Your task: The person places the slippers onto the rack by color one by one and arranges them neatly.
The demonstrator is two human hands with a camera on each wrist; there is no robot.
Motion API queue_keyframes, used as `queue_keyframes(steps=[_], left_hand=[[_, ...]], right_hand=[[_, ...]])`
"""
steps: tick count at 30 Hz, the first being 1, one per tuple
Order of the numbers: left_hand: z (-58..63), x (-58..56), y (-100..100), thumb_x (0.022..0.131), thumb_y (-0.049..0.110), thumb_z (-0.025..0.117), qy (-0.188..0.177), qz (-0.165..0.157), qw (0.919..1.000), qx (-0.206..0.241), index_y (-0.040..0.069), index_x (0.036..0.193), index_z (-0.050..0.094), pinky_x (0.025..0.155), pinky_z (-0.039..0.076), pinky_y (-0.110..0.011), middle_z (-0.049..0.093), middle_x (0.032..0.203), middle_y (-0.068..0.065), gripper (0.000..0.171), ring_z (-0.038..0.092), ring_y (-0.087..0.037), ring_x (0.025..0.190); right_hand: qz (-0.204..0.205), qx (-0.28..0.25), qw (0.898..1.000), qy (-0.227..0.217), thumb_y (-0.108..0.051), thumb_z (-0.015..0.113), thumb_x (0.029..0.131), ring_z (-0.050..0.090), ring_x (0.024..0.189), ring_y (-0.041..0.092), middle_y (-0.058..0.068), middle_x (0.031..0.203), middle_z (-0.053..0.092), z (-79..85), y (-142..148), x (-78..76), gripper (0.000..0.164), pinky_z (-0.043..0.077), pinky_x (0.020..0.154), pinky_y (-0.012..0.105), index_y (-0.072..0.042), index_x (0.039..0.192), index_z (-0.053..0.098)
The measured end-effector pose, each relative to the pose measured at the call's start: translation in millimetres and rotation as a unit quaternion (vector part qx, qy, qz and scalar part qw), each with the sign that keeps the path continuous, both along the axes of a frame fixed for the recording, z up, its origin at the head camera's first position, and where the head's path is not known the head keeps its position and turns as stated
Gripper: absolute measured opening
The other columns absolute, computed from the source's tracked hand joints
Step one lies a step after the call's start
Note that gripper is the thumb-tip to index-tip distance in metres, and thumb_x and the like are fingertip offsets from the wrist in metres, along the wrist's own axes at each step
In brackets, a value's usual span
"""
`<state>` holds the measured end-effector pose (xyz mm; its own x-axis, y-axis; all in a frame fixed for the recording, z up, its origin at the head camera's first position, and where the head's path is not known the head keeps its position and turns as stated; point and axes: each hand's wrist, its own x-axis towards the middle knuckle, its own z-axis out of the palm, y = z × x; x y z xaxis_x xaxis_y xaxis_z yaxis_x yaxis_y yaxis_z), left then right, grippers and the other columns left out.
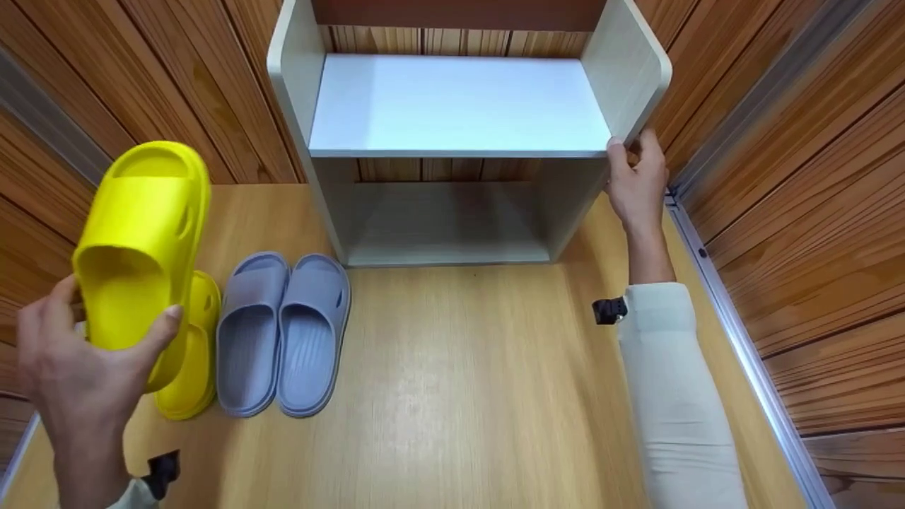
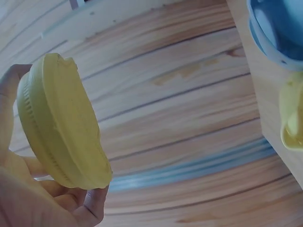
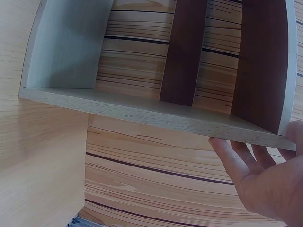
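My left hand (image 1: 88, 378) holds a yellow slipper (image 1: 134, 223) by its heel end, raised above the floor with the toe pointing up and away. In the left wrist view the slipper (image 2: 71, 123) is seen from its heel, thumb on one side and fingers on the other. Its mate, another yellow slipper (image 1: 187, 378), lies on the floor partly behind the raised one. At the right, my right hand (image 1: 640, 187) grips the side panel of a small shelf (image 1: 459, 106), thumb on the front edge. The right wrist view has fingers (image 3: 232, 158) against the panel's outer face.
Two grey slippers (image 1: 247, 346) lie side by side on the wooden floor (image 1: 452, 382), left of the shelf's front. Wood-plank walls (image 1: 834, 247) close in on both sides and behind. A metal rail (image 1: 742, 353) runs along the right edge of the floor.
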<state>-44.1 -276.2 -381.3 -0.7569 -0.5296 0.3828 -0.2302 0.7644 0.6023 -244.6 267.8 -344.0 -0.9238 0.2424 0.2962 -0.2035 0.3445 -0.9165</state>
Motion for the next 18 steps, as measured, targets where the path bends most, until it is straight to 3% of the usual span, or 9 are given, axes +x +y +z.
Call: queue_keyframes(steps=[4, 10, 18], left_hand=[[8.7, -0.5, 17.7, 0.075, 0.033, 0.086, 0.010, -0.022, 0.9997, 0.001, 0.003, 0.150, 0.044, 0.096, 0.041, -0.055, 0.046, 0.138, -0.027, 0.092, 0.047, -0.041, 0.120], [19.7, -4.1, 40.0, 0.068, 0.032, 0.091, 0.060, -0.083, 0.9947, -0.010, -0.002, 0.144, 0.051, 0.087, 0.044, -0.047, 0.051, 0.130, -0.028, 0.092, 0.051, -0.038, 0.112], [26.0, -18.4, 68.0, 0.068, 0.035, 0.090, 0.079, -0.146, 0.9861, -0.005, -0.005, 0.138, 0.054, 0.080, 0.042, -0.046, 0.056, 0.126, -0.026, 0.089, 0.054, -0.037, 0.108]], right_hand=[[0.000, -0.002, 1.000, -0.008, -0.026, 0.048, 0.106, 0.049, 0.133, 0.035, 0.017, 0.149, 0.045, -0.3, 0.6, 0.1, 0.049, 0.047, 0.100, 0.056, -0.012, 0.152, 0.042], [-0.007, 0.010, 1.000, -0.011, -0.027, 0.047, 0.106, 0.049, 0.133, 0.033, 0.016, 0.149, 0.046, 0.1, 1.3, -1.3, 0.049, 0.048, 0.101, 0.054, -0.013, 0.152, 0.042], [-0.002, 0.006, 1.000, -0.003, -0.026, 0.048, 0.106, 0.049, 0.132, 0.034, 0.016, 0.148, 0.046, -1.8, 2.2, -1.9, 0.048, 0.048, 0.100, 0.055, -0.012, 0.152, 0.043]])
